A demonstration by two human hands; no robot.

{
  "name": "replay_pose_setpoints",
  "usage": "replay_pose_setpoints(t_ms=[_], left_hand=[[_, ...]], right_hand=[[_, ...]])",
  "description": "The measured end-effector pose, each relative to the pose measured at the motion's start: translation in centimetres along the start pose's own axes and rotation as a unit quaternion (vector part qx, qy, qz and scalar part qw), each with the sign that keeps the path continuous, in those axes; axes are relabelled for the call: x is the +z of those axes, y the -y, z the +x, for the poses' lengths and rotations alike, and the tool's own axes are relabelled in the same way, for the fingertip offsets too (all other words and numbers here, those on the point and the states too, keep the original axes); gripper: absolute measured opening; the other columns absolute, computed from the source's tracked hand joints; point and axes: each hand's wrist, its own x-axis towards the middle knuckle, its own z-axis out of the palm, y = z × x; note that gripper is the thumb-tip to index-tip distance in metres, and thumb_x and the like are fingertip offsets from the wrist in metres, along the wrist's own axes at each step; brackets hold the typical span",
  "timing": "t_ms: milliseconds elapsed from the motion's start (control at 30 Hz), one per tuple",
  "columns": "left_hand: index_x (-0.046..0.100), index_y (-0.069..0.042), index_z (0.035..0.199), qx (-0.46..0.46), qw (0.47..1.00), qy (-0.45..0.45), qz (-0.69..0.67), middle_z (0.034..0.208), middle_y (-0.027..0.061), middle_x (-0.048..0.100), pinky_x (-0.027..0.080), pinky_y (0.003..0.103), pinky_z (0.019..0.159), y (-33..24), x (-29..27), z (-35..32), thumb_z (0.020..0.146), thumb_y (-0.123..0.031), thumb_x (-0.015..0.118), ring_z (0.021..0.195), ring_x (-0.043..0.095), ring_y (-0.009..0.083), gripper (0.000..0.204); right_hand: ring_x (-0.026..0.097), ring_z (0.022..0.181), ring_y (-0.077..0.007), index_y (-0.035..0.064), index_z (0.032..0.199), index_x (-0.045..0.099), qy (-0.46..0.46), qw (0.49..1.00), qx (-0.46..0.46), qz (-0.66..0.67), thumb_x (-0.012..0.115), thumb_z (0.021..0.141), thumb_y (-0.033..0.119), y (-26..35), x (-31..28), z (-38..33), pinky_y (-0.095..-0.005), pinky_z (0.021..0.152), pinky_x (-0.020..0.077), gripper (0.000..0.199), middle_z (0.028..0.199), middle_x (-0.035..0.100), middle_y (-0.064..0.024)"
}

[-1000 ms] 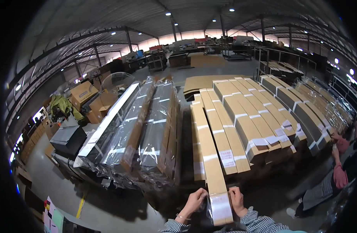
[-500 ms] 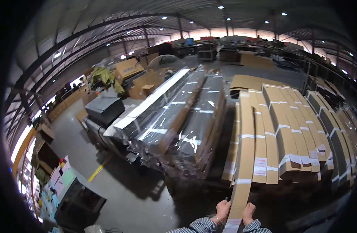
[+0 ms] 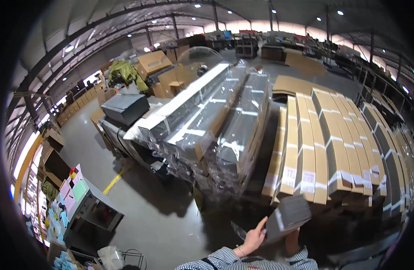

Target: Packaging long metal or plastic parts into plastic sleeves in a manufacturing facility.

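- Long cardboard carton [image 3: 289,215], near end tipped up and blurred with motion, held at the lower middle of the head view, just in front of the stacked row of like cartons [image 3: 333,153].
- Gripped at that near end by both hands: left hand [image 3: 253,237] on the left face, fingers spread and pressed flat against the board; right hand [image 3: 291,240] underneath and behind, mostly hidden by the carton itself (only the knuckles and a checked cuff showing).
- Left grip clearly clamped on the carton; right grip apparently clamped on it too, though finger positions cannot be made out.
- Long axis running away from the body and up to the right, roughly in line with the stacked cartons, far end lost against the row.
- Carton lying up and a little right of the left hand, directly above the right; neither hand clearly nearer, both at the same end.
- Film-wrapped bundles [image 3: 207,121] lying parallel just to the left of the row, on a dark pallet cart (well clear of the hands).
- Grey concrete floor [image 3: 162,216] bare between the person and a low trolley of coloured papers [image 3: 76,198] at far left.
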Motion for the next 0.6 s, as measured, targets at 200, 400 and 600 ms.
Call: replay_pose_setpoints(t_ms=[200,400,600], left_hand=[[0.060,-0.017,0.137,0.134,0.990,-0.004,-0.045,0.070,0.0170,0.062,0.050,0.033,0.060,-2.3,-5.9,-1.3,0.086,0.000,0.057,0.056,0.060,0.0234,0.053],[0.068,-0.005,0.099,0.089,0.976,0.171,0.105,0.082,0.0184,0.070,0.054,0.044,0.069,-1.0,-9.6,-0.4,0.090,-0.027,0.067,0.079,0.068,0.0384,0.024],[0.070,-0.001,0.089,0.133,0.937,0.207,-0.247,0.076,0.0065,0.071,0.051,0.029,0.062,-12.4,-13.5,-1.1,0.095,-0.014,0.068,0.069,0.062,0.0068,0.014]], right_hand=[[0.044,0.059,-0.0037,0.0058,0.099,0.052,0.041,0.968,-0.031,-0.245,0.054,0.096,0.000,3.4,4.4,-0.5,-0.0200,0.053,0.0353,0.007,0.070,0.048,0.0039],[0.049,0.065,-0.0073,0.0045,0.119,0.048,-0.013,0.995,-0.017,-0.101,0.049,0.099,-0.001,2.9,4.6,-2.4,-0.0210,0.060,0.0424,0.021,0.076,0.050,0.0017],[0.047,0.130,-0.0283,0.0062,0.156,0.017,0.085,0.967,-0.197,-0.136,0.083,0.073,0.003,-1.4,8.1,-10.4,-0.0428,0.107,0.0415,0.106,0.146,0.042,-0.0141]])
